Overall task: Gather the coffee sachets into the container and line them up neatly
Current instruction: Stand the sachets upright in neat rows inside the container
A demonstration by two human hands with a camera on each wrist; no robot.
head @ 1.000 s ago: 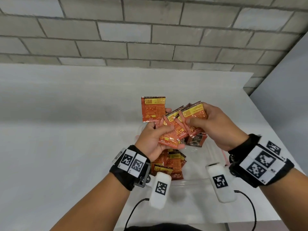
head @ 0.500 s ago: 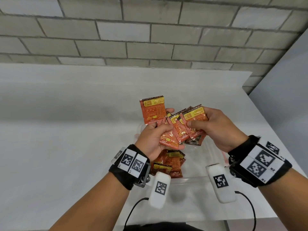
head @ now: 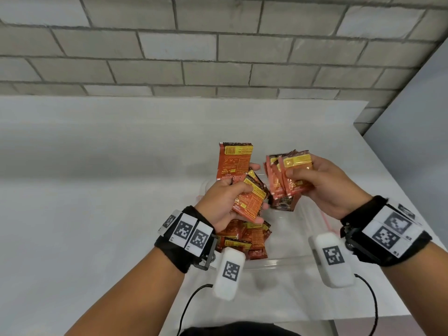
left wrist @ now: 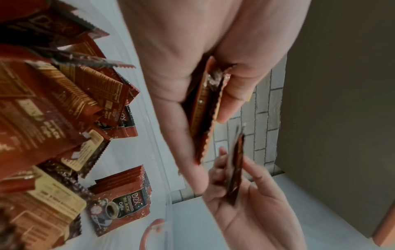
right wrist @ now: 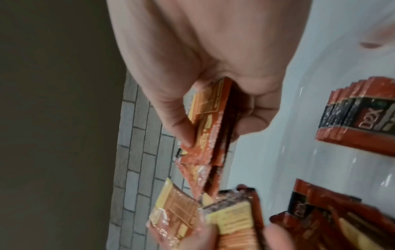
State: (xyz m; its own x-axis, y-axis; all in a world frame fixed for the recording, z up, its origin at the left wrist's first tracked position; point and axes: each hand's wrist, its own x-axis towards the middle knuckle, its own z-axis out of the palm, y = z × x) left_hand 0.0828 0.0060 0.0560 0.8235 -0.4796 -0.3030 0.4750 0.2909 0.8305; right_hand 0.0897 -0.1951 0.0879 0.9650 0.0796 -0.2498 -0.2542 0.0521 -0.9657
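Head view, hands: the left hand (head: 226, 202) grips a loose, uneven bunch of sachets (head: 249, 200), one of them sticking up at 12 o'clock of its knuckles; the right hand (head: 324, 187) pinches a squarer fan of sachets (head: 288, 175) between thumb and fingers
Head view, container: the clear container (head: 278, 261) sits on the white table (head: 97, 190) just below both hands; a jumbled heap (head: 242, 238) lies in its 9 o'clock half, under the left wrist
Head view, progress: no sachet shows on the bare table, so gathering looks about finished; lining up is the work left

Left wrist view, done so far: one tidy row of sachets (left wrist: 121, 201) stands face out on the container floor at 6 o'clock, well apart from the tumbled pile (left wrist: 53, 104) at 9 o'clock
Left wrist view, grasp: left fingers (left wrist: 188, 135) are clamped on sachets seen edge-on

Right wrist view, grasp: the thumb (right wrist: 171, 108) and curled fingers hold several sachets stacked flat together
Right wrist view, rows: a neat pack (right wrist: 359, 118) at 3 o'clock; loose ones at 5 o'clock

Judgement: roughly midway; both handfuls and the heap are not yet squared and set in rows
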